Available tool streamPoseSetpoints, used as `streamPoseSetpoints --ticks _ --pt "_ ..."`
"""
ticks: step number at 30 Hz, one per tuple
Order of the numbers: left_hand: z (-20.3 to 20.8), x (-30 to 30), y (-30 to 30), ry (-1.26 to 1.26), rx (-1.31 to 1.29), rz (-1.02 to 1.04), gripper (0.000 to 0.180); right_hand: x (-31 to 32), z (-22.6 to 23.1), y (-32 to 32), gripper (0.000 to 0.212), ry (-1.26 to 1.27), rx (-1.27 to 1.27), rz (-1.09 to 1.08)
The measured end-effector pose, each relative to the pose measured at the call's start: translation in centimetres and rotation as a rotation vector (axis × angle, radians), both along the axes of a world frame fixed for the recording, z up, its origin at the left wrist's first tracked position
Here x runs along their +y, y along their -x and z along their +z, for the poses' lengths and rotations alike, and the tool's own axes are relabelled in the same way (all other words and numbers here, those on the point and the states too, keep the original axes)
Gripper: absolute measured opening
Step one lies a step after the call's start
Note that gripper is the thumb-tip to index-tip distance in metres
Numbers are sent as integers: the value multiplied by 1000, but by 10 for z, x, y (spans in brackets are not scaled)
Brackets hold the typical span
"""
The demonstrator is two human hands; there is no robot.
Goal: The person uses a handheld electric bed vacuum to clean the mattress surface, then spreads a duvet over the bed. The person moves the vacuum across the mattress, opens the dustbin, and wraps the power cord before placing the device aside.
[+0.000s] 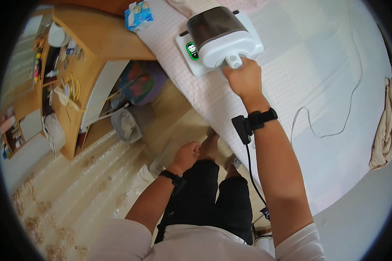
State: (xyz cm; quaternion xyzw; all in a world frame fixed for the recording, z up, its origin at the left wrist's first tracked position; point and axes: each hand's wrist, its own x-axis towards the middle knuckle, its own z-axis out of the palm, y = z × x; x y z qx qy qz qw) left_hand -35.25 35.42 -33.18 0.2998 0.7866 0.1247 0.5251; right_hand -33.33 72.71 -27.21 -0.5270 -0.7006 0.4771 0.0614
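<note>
A white mattress vacuum cleaner (225, 45) with a dark see-through dust bin and a lit round green display lies on the bed's pale sheet. My right hand (247, 78) is wrapped around its handle, the arm stretched forward over the bed. My left hand (187, 155) hangs above my leg with its fingers curled in, and nothing shows in them. Both wrists wear black straps; the right one carries a small black box with a cable. Below the sheet (270, 87), the vacuum's underside is out of sight.
A thin cord (331, 135) winds across the bed's right side. A blue tissue pack (139, 16) lies at the far left bed edge. To the left are a wooden desk (104, 39), a grey waste bin (126, 126) and a patterned curtain (87, 187). Beige cloth (384, 130) hangs at the right.
</note>
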Motion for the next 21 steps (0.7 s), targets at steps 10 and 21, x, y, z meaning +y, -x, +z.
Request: streamPoseSetpoints --ticks 10,21 --pt "27 -34 -103 -4 -217 1 28 -90 -12 -216 30 -98 46 117" --pt "86 -146 -202 108 -284 -569 70 -230 18 -553 17 82 -98 30"
